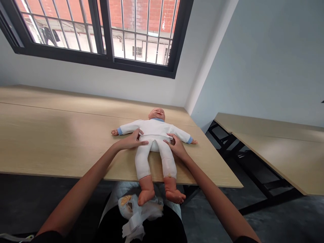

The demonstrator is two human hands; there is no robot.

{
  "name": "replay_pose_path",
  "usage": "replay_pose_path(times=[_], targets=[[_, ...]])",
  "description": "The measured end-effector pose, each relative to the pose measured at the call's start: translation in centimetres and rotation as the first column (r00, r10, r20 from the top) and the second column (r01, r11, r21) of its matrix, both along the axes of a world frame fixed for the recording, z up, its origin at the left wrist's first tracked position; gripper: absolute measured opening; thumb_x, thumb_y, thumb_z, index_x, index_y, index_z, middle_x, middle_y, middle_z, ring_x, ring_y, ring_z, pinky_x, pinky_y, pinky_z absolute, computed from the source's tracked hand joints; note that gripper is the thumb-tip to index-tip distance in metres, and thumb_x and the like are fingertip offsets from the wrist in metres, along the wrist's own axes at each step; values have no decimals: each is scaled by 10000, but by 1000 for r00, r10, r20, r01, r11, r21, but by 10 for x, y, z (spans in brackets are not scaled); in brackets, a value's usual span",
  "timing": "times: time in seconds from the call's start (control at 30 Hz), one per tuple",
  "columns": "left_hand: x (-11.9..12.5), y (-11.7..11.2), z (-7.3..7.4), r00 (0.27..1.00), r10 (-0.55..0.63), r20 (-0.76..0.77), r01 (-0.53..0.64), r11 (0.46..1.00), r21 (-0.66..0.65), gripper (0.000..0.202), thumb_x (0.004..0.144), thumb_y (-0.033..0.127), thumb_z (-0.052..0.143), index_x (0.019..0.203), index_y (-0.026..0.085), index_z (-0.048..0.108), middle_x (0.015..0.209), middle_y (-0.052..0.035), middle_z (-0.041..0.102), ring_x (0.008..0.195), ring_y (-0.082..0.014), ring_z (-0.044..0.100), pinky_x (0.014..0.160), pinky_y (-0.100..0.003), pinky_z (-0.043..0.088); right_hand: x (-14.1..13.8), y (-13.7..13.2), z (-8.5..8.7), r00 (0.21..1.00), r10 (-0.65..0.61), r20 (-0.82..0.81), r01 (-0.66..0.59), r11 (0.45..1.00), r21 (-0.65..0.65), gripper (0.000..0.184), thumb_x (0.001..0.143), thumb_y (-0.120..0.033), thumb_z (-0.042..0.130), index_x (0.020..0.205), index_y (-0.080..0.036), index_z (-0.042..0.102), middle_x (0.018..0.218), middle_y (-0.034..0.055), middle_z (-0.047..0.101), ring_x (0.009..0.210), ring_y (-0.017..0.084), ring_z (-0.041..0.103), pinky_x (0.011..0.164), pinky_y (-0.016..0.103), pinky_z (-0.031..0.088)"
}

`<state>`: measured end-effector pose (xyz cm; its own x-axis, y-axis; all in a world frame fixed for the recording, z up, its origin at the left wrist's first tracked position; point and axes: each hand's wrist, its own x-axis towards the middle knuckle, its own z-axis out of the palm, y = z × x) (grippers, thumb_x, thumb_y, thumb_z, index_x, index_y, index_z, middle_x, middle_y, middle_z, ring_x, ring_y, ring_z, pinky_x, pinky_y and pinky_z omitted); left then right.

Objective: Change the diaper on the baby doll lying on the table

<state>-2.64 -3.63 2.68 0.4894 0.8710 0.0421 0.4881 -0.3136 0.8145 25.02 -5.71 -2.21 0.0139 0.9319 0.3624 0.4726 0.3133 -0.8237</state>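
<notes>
A baby doll [155,130] in a white top with blue cuffs and white trousers lies on its back on the wooden table [63,135], head toward the wall, bare feet hanging over the near edge. My left hand [131,141] rests on the doll's left hip, fingers pinching the trouser waistband. My right hand [175,145] grips the waistband at the other hip, fingers curled into the cloth.
A crumpled white cloth or diaper [138,216] lies in my lap under the doll's feet. A second wooden table [278,141] on a black frame stands to the right, with a gap between. A barred window [101,30] sits above the far wall.
</notes>
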Motion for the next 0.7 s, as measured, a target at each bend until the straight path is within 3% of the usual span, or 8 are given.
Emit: replay_pose_path(times=[0.1,0.17,0.37,0.47,0.6,0.67,0.7], targets=[[5,-13,-4,999,32,18,-32,999,16,878,613,622,761,1301,192,426,1297,-144,514,1153,-326,546,943,-405,459,1,6,-2,1000,-7,-3,7,1000,-20,556,775,-523,676,1211,-183,612,1196,107,636,946,262,601,917,441,495],[9,-13,-8,997,67,27,-68,997,29,915,622,622,759,1341,177,412,1368,-167,480,1235,-360,502,1000,-425,433,2,12,-3,1000,0,-25,0,999,-36,571,778,-519,673,1235,-184,595,1174,103,641,929,260,603,901,437,502],[12,8,-17,993,96,62,-98,995,36,829,680,592,726,1335,167,446,1438,-181,450,1273,-385,481,1054,-442,395,2,31,4,999,27,-43,-30,998,-52,603,777,-542,677,1230,-155,588,1184,140,641,942,284,609,902,441,504],[11,0,-16,979,173,110,-187,974,129,692,743,592,664,1274,186,482,1368,-152,512,1250,-347,503,1046,-435,407,5,27,15,998,-18,-60,15,999,-46,670,738,-607,693,1218,-151,590,1144,151,634,972,295,615,915,457,512],[7,-56,-6,870,374,322,-472,819,325,431,849,560,547,1107,215,539,1183,-113,594,1080,-283,580,948,-407,471,12,-21,32,980,-124,-154,141,985,101,589,795,-608,668,1215,-203,588,1201,143,609,1058,286,615,976,456,500],[-3,-99,-1,861,387,329,-485,818,309,318,875,556,509,894,244,566,938,-69,636,880,-243,605,807,-377,510,15,-63,36,980,-109,-165,129,985,114,509,838,-572,657,1197,-215,596,1178,135,631,1046,286,628,959,457,513],[-10,-119,-1,900,340,272,-411,870,272,326,883,560,496,796,254,569,819,-50,633,769,-224,595,727,-363,512,17,-86,38,985,-89,-150,103,991,86,470,853,-552,655,1191,-231,598,1166,122,641,1033,282,636,950,458,519]])
